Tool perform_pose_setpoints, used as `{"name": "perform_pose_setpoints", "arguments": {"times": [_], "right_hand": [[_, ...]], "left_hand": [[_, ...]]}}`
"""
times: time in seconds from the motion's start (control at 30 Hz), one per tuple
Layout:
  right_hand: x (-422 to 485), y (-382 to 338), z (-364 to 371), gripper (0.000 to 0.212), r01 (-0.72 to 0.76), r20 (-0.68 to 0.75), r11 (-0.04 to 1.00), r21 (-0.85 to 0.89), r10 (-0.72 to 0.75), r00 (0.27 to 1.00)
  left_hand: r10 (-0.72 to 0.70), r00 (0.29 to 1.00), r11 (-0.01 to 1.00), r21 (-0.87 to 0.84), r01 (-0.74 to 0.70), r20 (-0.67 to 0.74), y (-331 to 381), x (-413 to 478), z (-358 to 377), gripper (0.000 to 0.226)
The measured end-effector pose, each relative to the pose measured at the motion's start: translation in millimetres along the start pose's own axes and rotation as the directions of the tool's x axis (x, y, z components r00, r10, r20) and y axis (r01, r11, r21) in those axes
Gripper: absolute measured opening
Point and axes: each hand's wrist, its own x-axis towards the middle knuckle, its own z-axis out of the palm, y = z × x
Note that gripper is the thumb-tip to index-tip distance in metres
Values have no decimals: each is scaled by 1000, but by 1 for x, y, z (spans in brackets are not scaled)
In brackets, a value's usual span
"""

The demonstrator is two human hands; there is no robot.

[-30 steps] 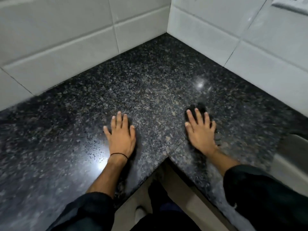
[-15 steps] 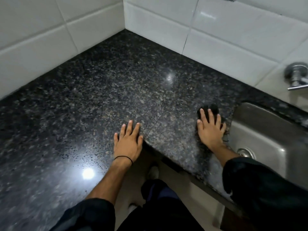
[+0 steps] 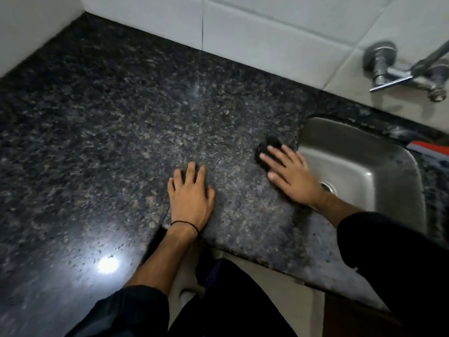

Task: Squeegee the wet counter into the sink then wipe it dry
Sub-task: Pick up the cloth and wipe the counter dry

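Pressing a black cloth (image 3: 271,143) onto the worktop (image 3: 121,117) at the sink's (image 3: 364,166) nine o'clock, the right hand (image 3: 291,176) has straight fingers; the left hand (image 3: 192,193) lies flat, fingers released, at the cloth's eight o'clock.

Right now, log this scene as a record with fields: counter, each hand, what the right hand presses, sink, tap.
counter: dark speckled granite, glossy, lamp glare near the front edge
left hand: palm down on the counter, holds nothing
right hand: fingers straight, pressing the dark cloth
dark cloth: on the counter beside the sink's left rim, mostly under the fingers
sink: steel, set into the counter
tap: chrome, on the tiled wall
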Motion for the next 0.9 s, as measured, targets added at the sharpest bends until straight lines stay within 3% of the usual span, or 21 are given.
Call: {"name": "perform_pose_setpoints", "arguments": {"times": [0.1, 0.2, 0.27, 0.33, 0.4, 0.47, 0.53, 0.57, 0.63, 0.7, 0.77, 0.9], "right_hand": [[50, 8, -6, 53, -396, -56, 911, 114, 404, 913], [85, -24, -1, 54, -492, -45, 860, 138, 501, 864], [91, -48, 6, 54, -383, -54, 916, 120, 392, 919], [87, -57, 8, 52, -91, -31, 994, 63, 93, 995], [93, -32, -2, 50, 218, 23, 975, 39, -219, 975], [111, 16, -9, 50, 255, 15, 967, 4, -255, 967], [139, 68, -13, 52, -31, -62, 999, 15, 32, 998], [158, 84, -14, 54, -216, -95, 975, 53, 220, 971], [202, 86, -16, 60, -490, -114, 857, 158, 509, 853], [250, 59, -14, 62, -600, -88, 772, 210, 626, 775], [288, 19, -10, 61, -549, -50, 807, 220, 571, 819], [325, -77, 1, 58, -192, -25, 965, 182, 199, 980]], "left_hand": [[46, 994, 999, 7, -45, -103, 8, 19, -1, 47], [10, 989, 998, -59, -19, -150, 5, 48, -1, 34], [0, 989, 996, -92, -14, -149, 3, 74, -2, 31], [15, 986, 994, -104, -33, -166, 0, 107, -6, 33], [31, 983, 996, -72, -45, -181, -8, 147, -13, 38], [38, 981, 999, -11, -41, -192, -21, 185, -20, 42], [8, 987, 999, 35, -3, -158, -31, 217, -21, 48], [-28, 992, 998, 46, 34, -127, -35, 227, -18, 52], [-101, 992, 993, 48, 105, -76, -40, 236, -7, 56], [-131, 989, 990, 46, 134, -68, -42, 237, 1, 57], [-131, 989, 991, 34, 133, -69, -42, 238, 5, 56], [-131, 988, 990, 34, 134, -80, -43, 243, 8, 59]]}}
